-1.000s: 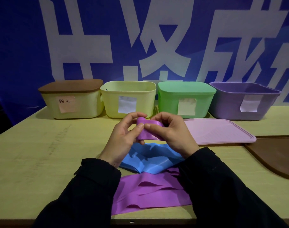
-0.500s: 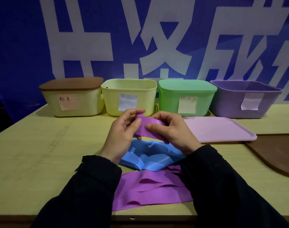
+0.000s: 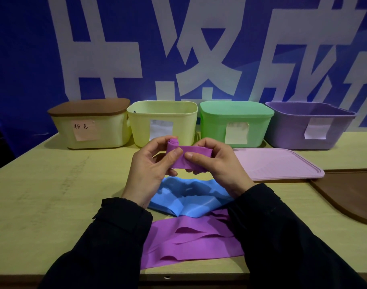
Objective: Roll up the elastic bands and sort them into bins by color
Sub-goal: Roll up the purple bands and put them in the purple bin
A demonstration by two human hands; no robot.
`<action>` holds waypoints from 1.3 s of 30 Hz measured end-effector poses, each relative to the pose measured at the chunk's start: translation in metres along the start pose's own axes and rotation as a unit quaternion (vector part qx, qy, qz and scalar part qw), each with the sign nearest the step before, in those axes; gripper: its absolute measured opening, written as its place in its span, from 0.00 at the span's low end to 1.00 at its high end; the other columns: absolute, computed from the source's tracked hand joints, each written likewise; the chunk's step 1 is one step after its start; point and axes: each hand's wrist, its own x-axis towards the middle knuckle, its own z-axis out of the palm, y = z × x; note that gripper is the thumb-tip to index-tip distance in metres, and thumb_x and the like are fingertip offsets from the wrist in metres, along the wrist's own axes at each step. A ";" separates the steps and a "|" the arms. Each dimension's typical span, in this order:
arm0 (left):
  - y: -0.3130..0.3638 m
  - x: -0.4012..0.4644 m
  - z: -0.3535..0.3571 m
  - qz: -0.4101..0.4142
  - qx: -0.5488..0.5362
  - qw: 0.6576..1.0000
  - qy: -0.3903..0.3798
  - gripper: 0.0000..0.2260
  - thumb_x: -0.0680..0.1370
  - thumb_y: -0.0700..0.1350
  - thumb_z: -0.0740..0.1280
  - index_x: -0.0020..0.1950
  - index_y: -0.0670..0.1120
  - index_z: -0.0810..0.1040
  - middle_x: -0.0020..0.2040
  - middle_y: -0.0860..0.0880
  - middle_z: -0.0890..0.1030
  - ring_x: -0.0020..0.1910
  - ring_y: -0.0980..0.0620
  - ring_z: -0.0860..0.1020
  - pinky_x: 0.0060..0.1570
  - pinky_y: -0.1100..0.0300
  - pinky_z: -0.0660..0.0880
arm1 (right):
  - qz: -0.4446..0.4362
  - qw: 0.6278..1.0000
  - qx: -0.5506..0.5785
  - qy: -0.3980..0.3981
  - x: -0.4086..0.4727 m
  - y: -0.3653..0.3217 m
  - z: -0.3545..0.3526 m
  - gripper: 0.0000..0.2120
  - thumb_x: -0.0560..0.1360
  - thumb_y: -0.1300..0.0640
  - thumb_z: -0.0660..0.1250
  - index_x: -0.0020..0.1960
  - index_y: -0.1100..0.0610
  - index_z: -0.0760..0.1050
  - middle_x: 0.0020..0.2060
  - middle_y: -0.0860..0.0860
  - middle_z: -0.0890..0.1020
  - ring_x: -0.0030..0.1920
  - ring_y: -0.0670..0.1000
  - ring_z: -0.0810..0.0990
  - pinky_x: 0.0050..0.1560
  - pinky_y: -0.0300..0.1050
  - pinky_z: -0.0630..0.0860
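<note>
Centrally, just above the middle of the frame, a purple band (image 3: 187, 158) is held above the table (image 3: 53, 195) between both hands. A tight roll of it is seen at the band's left end, pinched by the left hand (image 3: 151, 167), with the thumb laid over the front and the fingers curled behind. The flat stretch to the right is gripped by the right hand (image 3: 218, 165), thumb on the near face and fingers bent round the back.

Below the hands, a blue band (image 3: 188, 202) is spread in loose folds on the table, and nearer the lower edge of the frame the loose length of purple band (image 3: 188, 245) is lying flat and rumpled, partly covered by the dark sleeves (image 3: 293, 236).

Across the middle of the frame four bins are lined up against the blue banner (image 3: 21, 59): at the left a pale yellow bin (image 3: 115, 132) closed with a brown lid (image 3: 88, 106) and marked with a handwritten pink note, then an open yellow-green bin (image 3: 140, 126), then a green bin (image 3: 257, 130) with its lid on, and at the right an open purple bin (image 3: 293, 134). Each of the last three is fitted with a paper label.

At the right, a pink lid (image 3: 278, 165) is laid flat on the table in front of the purple bin, and a brown lid (image 3: 349, 195) is seen beside it at the frame's edge.
</note>
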 end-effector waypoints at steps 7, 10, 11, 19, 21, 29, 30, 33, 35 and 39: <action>-0.006 -0.002 0.003 -0.029 -0.037 0.998 -0.049 0.09 0.80 0.45 0.65 0.59 0.48 0.79 0.48 0.49 0.82 0.44 0.50 0.80 0.42 0.58 0.78 | 0.018 1.000 0.017 0.011 -0.002 0.003 0.004 0.01 0.76 0.63 0.72 0.45 0.59 0.83 0.35 0.53 0.81 0.35 0.48 0.77 0.39 0.41 0.75; -0.004 -0.003 0.002 -0.039 -0.025 0.997 -0.058 0.10 0.77 0.47 0.72 0.58 0.49 0.81 0.51 0.48 0.80 0.44 0.51 0.81 0.42 0.59 0.78 | 0.025 1.000 -0.002 0.007 -0.003 0.005 0.004 0.03 0.77 0.62 0.71 0.47 0.61 0.83 0.35 0.54 0.81 0.36 0.48 0.76 0.38 0.39 0.75; -0.004 -0.003 0.002 -0.032 -0.006 0.998 -0.059 0.12 0.76 0.47 0.74 0.59 0.49 0.81 0.51 0.48 0.81 0.43 0.51 0.81 0.42 0.60 0.78 | 0.032 0.999 -0.002 0.005 -0.003 0.005 0.004 0.03 0.77 0.62 0.71 0.47 0.62 0.83 0.35 0.54 0.81 0.36 0.48 0.77 0.39 0.39 0.75; -0.006 -0.001 0.003 -0.019 -0.020 0.999 -0.027 0.16 0.79 0.36 0.69 0.65 0.47 0.77 0.55 0.45 0.81 0.46 0.49 0.83 0.46 0.54 0.83 | 0.060 0.996 0.057 0.011 -0.003 0.001 0.006 0.05 0.78 0.61 0.69 0.50 0.57 0.84 0.40 0.53 0.84 0.40 0.47 0.81 0.41 0.39 0.78; -0.005 -0.001 0.004 -0.015 -0.020 0.999 -0.026 0.14 0.79 0.36 0.68 0.64 0.46 0.76 0.54 0.45 0.81 0.44 0.50 0.83 0.44 0.57 0.82 | 0.051 0.997 0.051 0.034 -0.002 0.002 0.007 0.04 0.77 0.61 0.71 0.50 0.59 0.84 0.38 0.52 0.84 0.38 0.47 0.81 0.39 0.39 0.78; -0.003 -0.001 0.003 0.011 -0.001 1.000 -0.016 0.14 0.75 0.39 0.73 0.59 0.49 0.79 0.50 0.48 0.83 0.45 0.52 0.82 0.43 0.60 0.79 | 0.058 0.995 0.070 0.043 -0.003 0.003 0.009 0.05 0.77 0.62 0.71 0.52 0.62 0.82 0.40 0.53 0.84 0.41 0.49 0.83 0.42 0.41 0.81; -0.004 -0.001 0.003 0.016 0.007 1.000 -0.015 0.14 0.75 0.39 0.73 0.60 0.48 0.78 0.50 0.50 0.84 0.48 0.52 0.82 0.46 0.61 0.79 | 0.060 0.994 0.074 0.045 -0.003 0.004 0.010 0.06 0.77 0.62 0.71 0.53 0.63 0.82 0.41 0.55 0.84 0.42 0.50 0.83 0.43 0.42 0.82; -0.006 0.000 0.002 0.023 0.023 0.999 -0.012 0.11 0.78 0.37 0.71 0.58 0.47 0.79 0.52 0.52 0.85 0.54 0.53 0.82 0.52 0.62 0.78 | 0.061 0.994 0.082 0.045 -0.004 0.003 0.010 0.08 0.77 0.62 0.71 0.54 0.65 0.81 0.43 0.57 0.83 0.45 0.51 0.83 0.45 0.44 0.83; -0.007 0.000 0.002 0.012 0.010 1.000 -0.021 0.09 0.80 0.37 0.68 0.59 0.47 0.80 0.54 0.51 0.85 0.54 0.51 0.83 0.55 0.60 0.78 | 0.060 0.994 0.085 0.042 -0.004 0.002 0.011 0.06 0.77 0.62 0.71 0.53 0.64 0.81 0.42 0.57 0.83 0.44 0.51 0.83 0.45 0.44 0.83; -0.009 0.000 0.003 -0.023 -0.037 0.999 -0.031 0.13 0.83 0.37 0.62 0.64 0.47 0.79 0.57 0.51 0.84 0.57 0.52 0.82 0.55 0.58 0.80 | 0.048 0.994 0.080 0.047 -0.005 0.001 0.014 0.05 0.75 0.63 0.73 0.50 0.63 0.82 0.39 0.55 0.83 0.39 0.49 0.82 0.39 0.40 0.80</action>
